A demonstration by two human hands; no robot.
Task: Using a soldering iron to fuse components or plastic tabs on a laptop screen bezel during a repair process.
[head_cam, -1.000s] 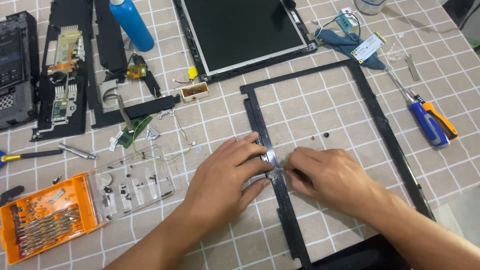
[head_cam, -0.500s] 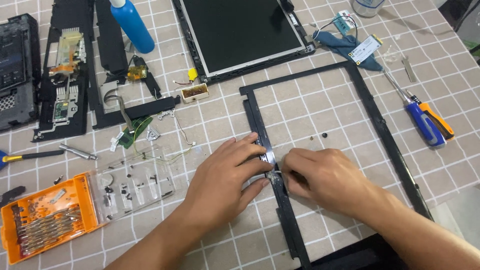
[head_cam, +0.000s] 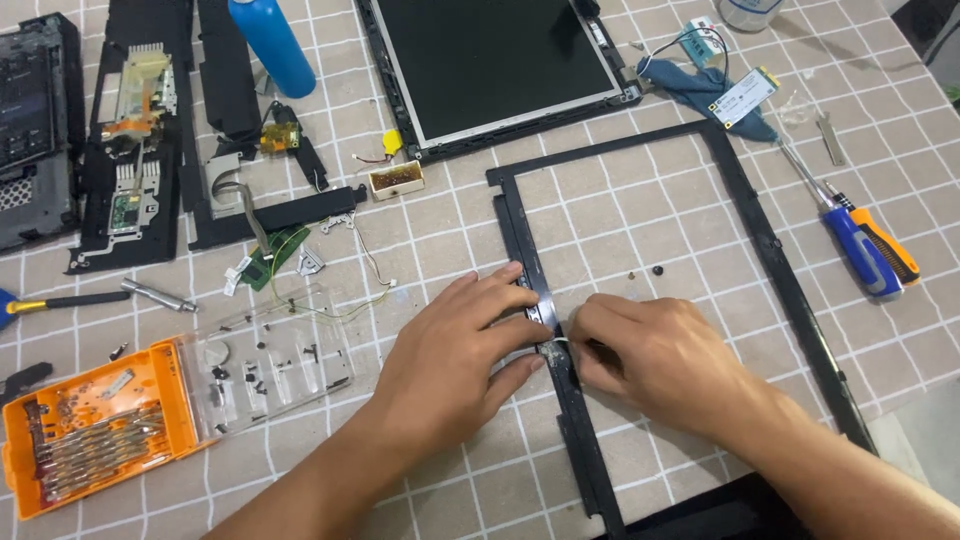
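On the tiled tabletop (head_cam: pixel 640 210), the left hand (head_cam: pixel 455 350) presses flat on the black screen frame (head_cam: pixel 770 250); the right hand (head_cam: pixel 655 360) pinches a small silvery strip (head_cam: pixel 548 312) there.

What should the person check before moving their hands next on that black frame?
1. Left hand pressing the black frame flat: ok.
2. Right hand pinching something at the frame's bar: cannot tell what.
3. Tiny loose screws inside the frame, apart from both hands: ok.
4. Blue and orange screwdriver lying beside the frame: ok.
5. Orange bit case lying open: ok.
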